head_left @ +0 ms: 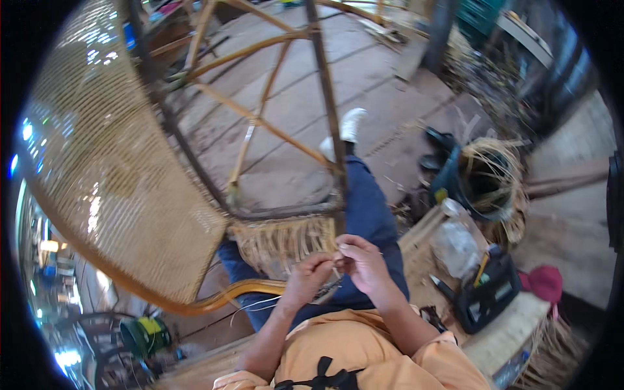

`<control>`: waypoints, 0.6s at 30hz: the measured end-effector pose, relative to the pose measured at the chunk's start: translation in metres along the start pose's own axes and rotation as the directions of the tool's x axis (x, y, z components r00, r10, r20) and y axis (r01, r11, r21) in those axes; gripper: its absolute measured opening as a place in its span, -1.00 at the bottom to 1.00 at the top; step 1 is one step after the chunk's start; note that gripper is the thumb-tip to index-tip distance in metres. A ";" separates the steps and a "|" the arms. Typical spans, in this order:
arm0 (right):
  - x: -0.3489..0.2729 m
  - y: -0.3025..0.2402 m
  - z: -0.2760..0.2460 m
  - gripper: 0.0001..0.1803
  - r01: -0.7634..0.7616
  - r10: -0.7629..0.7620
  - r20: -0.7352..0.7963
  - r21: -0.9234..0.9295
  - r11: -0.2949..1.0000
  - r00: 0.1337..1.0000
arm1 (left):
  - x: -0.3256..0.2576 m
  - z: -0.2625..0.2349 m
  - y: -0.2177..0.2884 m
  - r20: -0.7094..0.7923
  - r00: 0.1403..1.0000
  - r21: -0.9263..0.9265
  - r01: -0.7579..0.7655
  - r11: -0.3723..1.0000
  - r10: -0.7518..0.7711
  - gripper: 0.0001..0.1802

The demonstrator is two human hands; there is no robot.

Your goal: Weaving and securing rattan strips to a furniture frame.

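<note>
Two hands meet at the fringe of pale loose cane strands hanging from the woven rattan chair frame. The left hand and right hand both pinch strand ends, fingers closed. The fringe lies just above the hands and runs left to right.

The tall woven cane chair back is walling off the whole left side, and the dark bent-rattan frame bars are crossing the space ahead. The loose fringe of pale cane strips is crowding both hands from the front. To the right, a clear plastic bottle and a black tool tray are filling the wooden bench, leaving open air only above the blue-trousered leg
</note>
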State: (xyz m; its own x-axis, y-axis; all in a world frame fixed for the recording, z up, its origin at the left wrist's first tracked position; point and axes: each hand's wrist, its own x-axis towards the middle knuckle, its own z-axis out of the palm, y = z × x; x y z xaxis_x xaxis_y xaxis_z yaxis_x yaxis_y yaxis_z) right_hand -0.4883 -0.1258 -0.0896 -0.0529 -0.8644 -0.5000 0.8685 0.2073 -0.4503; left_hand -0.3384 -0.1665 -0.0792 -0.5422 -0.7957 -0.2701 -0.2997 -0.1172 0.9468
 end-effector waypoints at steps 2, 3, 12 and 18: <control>-0.002 0.001 -0.008 -0.86 0.003 -0.003 -0.014 0.018 1.000 1.000 | 0.002 0.003 0.001 0.060 0.998 -0.013 -0.003 1.000 0.004 -0.87; -0.003 0.000 -0.014 -0.86 0.022 -0.022 -0.018 -0.004 1.000 1.000 | 0.006 0.007 -0.001 0.071 0.997 -0.020 -0.014 1.000 0.016 -0.90; 0.002 -0.124 -0.097 -0.76 0.210 -0.724 -0.157 -0.896 0.390 0.672 | -0.001 0.014 -0.015 -0.042 0.996 -0.007 0.077 0.997 -0.077 -0.92; 0.049 -0.191 -0.207 -0.70 -0.472 -0.723 -0.234 -0.870 -0.143 0.650 | -0.003 0.002 -0.021 -0.119 0.980 -0.029 0.157 0.987 -0.159 -0.92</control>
State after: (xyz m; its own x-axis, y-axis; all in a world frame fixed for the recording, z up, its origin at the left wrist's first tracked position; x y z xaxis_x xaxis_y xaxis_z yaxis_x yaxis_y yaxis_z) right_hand -0.7587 -0.1129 -0.1818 -0.7776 -0.6047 -0.1723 -0.5279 0.7767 -0.3435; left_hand -0.3319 -0.1603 -0.0983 -0.3900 -0.8320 -0.3946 -0.3582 -0.2576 0.8974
